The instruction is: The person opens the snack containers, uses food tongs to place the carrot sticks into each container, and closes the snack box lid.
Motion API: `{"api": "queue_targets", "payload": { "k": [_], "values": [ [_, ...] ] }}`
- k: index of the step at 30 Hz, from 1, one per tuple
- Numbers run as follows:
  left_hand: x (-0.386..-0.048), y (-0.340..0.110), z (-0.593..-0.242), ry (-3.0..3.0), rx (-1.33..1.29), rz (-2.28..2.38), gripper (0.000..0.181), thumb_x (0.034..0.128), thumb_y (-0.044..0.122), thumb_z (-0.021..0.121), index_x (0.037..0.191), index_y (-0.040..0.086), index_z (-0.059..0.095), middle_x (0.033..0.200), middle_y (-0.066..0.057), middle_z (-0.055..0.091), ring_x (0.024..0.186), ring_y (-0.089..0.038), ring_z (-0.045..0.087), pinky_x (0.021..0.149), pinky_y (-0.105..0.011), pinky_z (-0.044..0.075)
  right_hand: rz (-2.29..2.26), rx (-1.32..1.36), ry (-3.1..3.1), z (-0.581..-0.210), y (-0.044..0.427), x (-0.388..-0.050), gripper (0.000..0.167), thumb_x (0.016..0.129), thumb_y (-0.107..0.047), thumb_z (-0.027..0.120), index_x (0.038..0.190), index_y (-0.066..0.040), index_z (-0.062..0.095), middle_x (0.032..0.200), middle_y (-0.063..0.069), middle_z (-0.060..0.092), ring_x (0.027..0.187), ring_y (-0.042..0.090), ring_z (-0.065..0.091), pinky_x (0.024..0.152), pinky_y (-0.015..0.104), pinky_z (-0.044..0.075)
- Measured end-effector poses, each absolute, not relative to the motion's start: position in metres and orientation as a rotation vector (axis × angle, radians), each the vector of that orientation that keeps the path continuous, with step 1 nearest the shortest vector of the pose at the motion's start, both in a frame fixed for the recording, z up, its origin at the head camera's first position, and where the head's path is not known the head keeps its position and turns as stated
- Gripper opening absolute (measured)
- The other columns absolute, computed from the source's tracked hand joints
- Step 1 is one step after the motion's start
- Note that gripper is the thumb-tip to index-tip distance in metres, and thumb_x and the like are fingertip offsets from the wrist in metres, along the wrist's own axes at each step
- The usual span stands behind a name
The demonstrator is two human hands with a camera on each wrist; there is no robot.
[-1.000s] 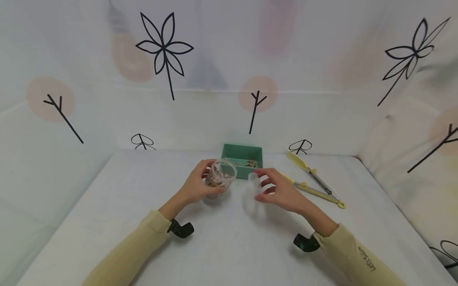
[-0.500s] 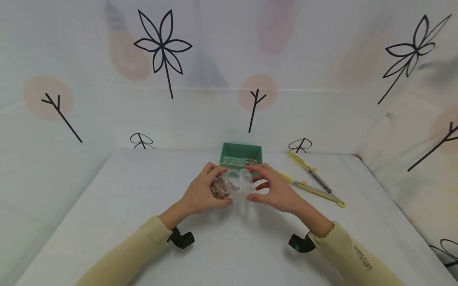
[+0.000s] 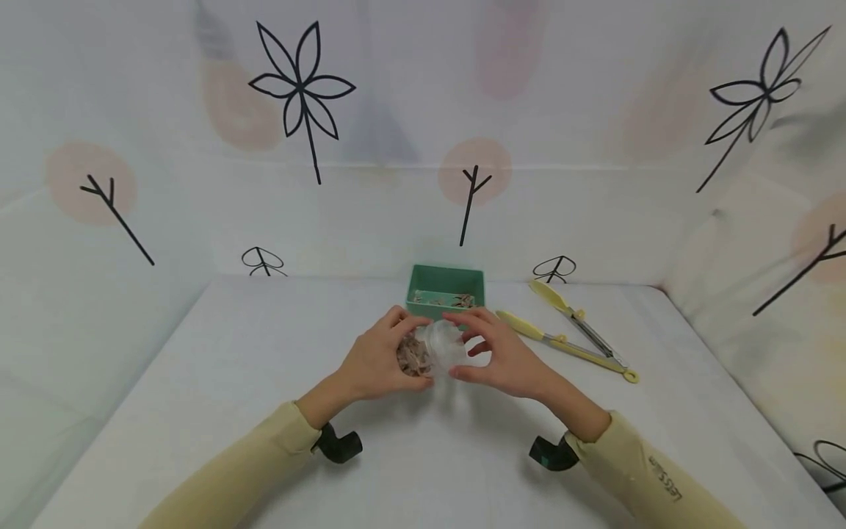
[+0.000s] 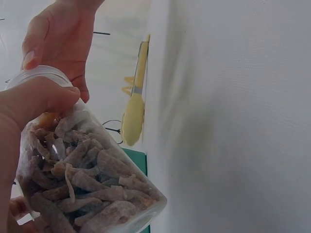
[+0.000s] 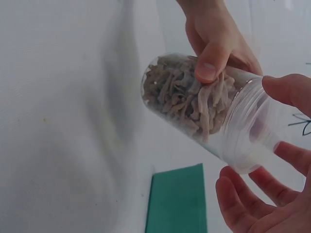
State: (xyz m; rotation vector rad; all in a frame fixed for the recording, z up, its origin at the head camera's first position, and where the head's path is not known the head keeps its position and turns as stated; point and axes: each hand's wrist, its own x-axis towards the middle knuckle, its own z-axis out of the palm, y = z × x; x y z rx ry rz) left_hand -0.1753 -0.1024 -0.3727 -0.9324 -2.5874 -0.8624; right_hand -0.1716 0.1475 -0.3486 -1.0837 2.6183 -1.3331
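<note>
My left hand (image 3: pixel 373 360) grips a clear plastic jar (image 3: pixel 413 355), tilted with its mouth toward the right. Brownish, dried-looking strips fill much of it, seen closely in the left wrist view. Across the jar's mouth lies a translucent lid (image 3: pixel 445 347). My right hand (image 3: pixel 505 358) holds this lid by its edge, thumb on one side and fingers on the other, as the right wrist view shows. Both hands are raised over the white table, in front of a green box (image 3: pixel 446 278). A few brownish bits lie inside that box.
Yellow-tipped tongs (image 3: pixel 584 357) lie spread on the table (image 3: pixel 423 470) to the right of the green box. A white cloth with printed flowers (image 3: pixel 370 220) stands behind and at both sides.
The hands have come together. My right hand has brought the lid leftward from beside the jar onto its mouth, while my left hand has tipped the jar toward it.
</note>
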Motion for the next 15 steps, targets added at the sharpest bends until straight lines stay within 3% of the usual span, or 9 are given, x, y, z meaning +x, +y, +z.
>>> {"api": "queue_targets", "payload": {
  "k": [10, 15],
  "values": [
    [-0.1768, -0.0992, -0.3696, -2.617, -0.933, -0.805, 0.078, 0.064, 0.045, 0.09, 0.131, 0.019, 0.06, 0.108, 0.002, 0.05, 0.083, -0.01, 0.052, 0.067, -0.028, 0.05, -1.343, -1.122, 2.596, -0.3533, 0.1521, -0.1746, 0.073, 0.084, -0.019, 0.082, 0.147, -0.008, 0.048, 0.128, 0.011, 0.05, 0.109, 0.028, 0.059, 0.084, 0.04, 0.056],
    [-0.179, -0.0986, -0.3687, -2.62, -0.971, -0.808, 0.079, 0.0652, 0.047, 0.088, 0.133, 0.019, 0.058, 0.115, 0.001, 0.051, 0.087, -0.01, 0.053, 0.07, -0.028, 0.051, -1.308, -1.235, 2.594, -0.3516, 0.1572, -0.1764, 0.074, 0.081, -0.01, 0.083, 0.147, -0.011, 0.049, 0.139, 0.008, 0.046, 0.118, 0.029, 0.054, 0.088, 0.045, 0.054]
  ]
}}
